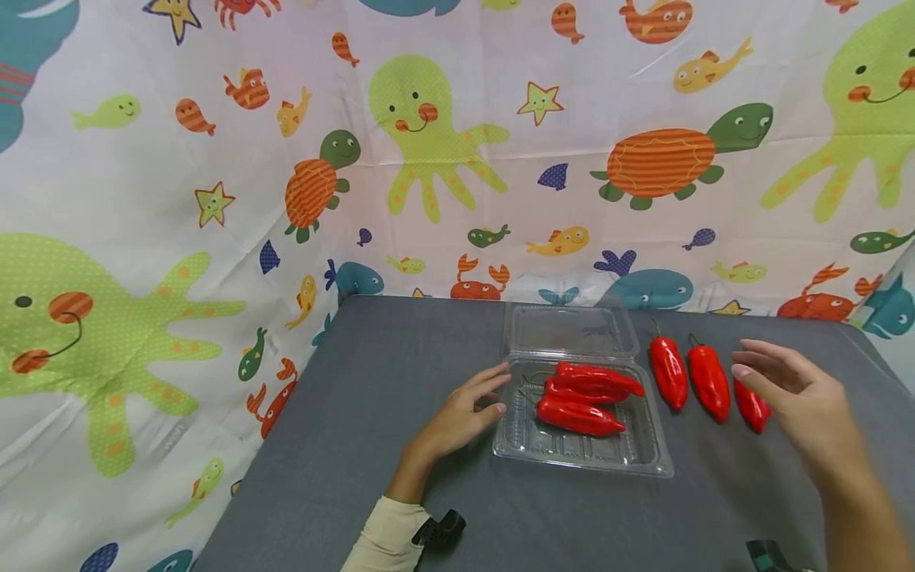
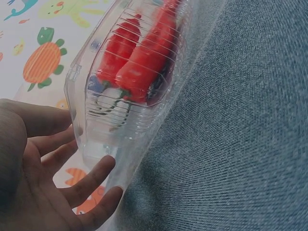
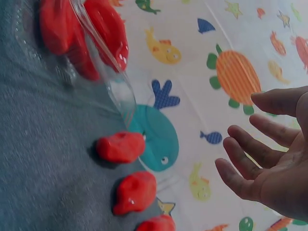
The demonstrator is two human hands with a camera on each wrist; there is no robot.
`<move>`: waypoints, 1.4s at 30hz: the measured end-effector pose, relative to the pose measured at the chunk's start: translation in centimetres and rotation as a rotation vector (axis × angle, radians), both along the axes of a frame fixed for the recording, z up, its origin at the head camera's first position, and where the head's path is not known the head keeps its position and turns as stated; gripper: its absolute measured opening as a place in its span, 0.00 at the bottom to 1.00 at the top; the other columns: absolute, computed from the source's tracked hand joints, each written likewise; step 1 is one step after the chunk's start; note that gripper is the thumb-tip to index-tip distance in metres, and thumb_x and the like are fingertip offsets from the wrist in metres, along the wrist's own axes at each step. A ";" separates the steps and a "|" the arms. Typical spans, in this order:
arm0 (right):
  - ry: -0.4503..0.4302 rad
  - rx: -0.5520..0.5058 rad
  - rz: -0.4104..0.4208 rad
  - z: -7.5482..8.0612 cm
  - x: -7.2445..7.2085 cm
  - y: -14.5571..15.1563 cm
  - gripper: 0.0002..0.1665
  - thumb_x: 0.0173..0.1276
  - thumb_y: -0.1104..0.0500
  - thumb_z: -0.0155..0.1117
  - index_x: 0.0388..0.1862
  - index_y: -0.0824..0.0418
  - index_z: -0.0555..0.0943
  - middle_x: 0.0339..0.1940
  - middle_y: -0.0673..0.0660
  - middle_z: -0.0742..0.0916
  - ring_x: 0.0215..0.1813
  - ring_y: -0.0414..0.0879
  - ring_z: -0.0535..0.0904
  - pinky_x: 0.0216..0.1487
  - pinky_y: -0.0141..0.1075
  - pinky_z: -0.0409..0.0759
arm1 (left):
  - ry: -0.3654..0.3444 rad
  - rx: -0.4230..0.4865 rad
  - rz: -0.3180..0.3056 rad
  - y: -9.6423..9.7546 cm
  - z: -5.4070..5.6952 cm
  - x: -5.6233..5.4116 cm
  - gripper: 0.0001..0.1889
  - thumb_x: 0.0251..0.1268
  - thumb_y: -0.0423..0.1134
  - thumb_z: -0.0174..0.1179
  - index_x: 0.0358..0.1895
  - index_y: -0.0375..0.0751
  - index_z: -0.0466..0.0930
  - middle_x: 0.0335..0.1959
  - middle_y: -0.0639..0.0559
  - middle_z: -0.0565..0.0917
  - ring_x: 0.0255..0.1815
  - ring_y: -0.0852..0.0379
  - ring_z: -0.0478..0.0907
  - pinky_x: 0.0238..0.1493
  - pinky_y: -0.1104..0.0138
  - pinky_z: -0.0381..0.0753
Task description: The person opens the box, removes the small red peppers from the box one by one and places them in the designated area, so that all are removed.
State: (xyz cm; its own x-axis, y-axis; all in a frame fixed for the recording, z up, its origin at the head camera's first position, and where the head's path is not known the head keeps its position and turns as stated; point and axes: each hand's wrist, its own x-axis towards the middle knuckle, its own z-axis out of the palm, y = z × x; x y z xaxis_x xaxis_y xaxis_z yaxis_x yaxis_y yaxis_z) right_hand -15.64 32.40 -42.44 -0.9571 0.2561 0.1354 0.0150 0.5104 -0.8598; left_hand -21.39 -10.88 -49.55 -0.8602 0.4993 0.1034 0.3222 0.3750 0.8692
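Observation:
A clear plastic box [image 1: 583, 459] with its lid [image 1: 568, 330] folded back lies on the grey cloth. Inside it are red peppers [image 1: 581, 416] with thin green stems, pointing right. At the box's left edge is my left hand [image 1: 461, 413], its fingers loosely extended and its fingertips at the plastic. Three more red peppers [image 1: 668, 373] lie in a row to the right of the box. Over the rightmost pepper [image 1: 752, 407], partly hiding it, hovers my right hand [image 1: 801, 397]. The right wrist view shows that hand [image 3: 269, 154] holding nothing, apart from the peppers [image 3: 135, 192].
A grey cloth [image 1: 400, 349] covers the table. Behind it and along the left hangs a white sheet [image 1: 457, 238] printed with sea animals. A black strap device [image 1: 442, 531] sits on the left wrist, over a cream sleeve [image 1: 389, 540].

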 end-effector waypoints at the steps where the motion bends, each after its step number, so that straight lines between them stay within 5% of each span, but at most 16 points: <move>1: 0.000 0.001 0.020 0.1 0.0 -0.2 0.32 0.80 0.48 0.64 0.79 0.52 0.73 0.50 0.27 0.79 0.52 0.23 0.73 0.42 0.14 0.74 | -0.003 0.002 0.000 0.0 0.0 0.0 0.29 0.79 0.37 0.58 0.79 0.41 0.70 0.84 0.57 0.64 0.69 0.43 0.80 0.69 0.47 0.78; 19: 0.023 0.053 0.270 -0.1 -0.8 -3.8 0.35 0.76 0.50 0.70 0.78 0.56 0.73 0.57 0.32 0.82 0.54 0.23 0.79 0.43 0.27 0.84 | -0.008 -0.008 -0.003 -0.1 0.1 -0.1 0.29 0.79 0.37 0.58 0.80 0.42 0.70 0.84 0.57 0.63 0.69 0.45 0.80 0.70 0.47 0.78; 24: 0.009 0.048 0.313 -0.6 -1.2 -4.8 0.36 0.75 0.51 0.71 0.78 0.57 0.72 0.64 0.50 0.85 0.53 0.22 0.79 0.43 0.29 0.86 | 0.001 -0.006 -0.009 -0.1 0.1 -0.1 0.29 0.79 0.36 0.59 0.80 0.41 0.70 0.84 0.56 0.64 0.69 0.43 0.80 0.69 0.47 0.78; 28: 0.002 0.072 0.336 -1.0 -1.7 -5.6 0.37 0.75 0.51 0.72 0.79 0.58 0.72 0.68 0.67 0.82 0.59 0.42 0.85 0.43 0.29 0.86 | -0.007 -0.001 -0.005 -0.1 0.0 -0.1 0.29 0.79 0.36 0.59 0.80 0.42 0.69 0.85 0.57 0.63 0.69 0.43 0.79 0.70 0.47 0.78; 32: -0.001 0.100 0.353 -1.5 -2.3 -6.2 0.39 0.74 0.52 0.73 0.79 0.59 0.71 0.69 0.70 0.82 0.65 0.68 0.81 0.45 0.26 0.84 | -0.005 0.009 -0.003 -0.2 -0.1 -0.1 0.29 0.79 0.37 0.59 0.80 0.42 0.69 0.84 0.57 0.64 0.69 0.43 0.79 0.70 0.47 0.77; 42: -0.010 0.136 0.403 -2.2 -3.2 -7.6 0.39 0.72 0.51 0.75 0.77 0.61 0.73 0.69 0.69 0.83 0.68 0.67 0.80 0.53 0.18 0.77 | -0.007 0.000 -0.009 -0.1 0.1 0.0 0.29 0.79 0.36 0.59 0.80 0.42 0.69 0.85 0.56 0.63 0.69 0.42 0.79 0.70 0.48 0.77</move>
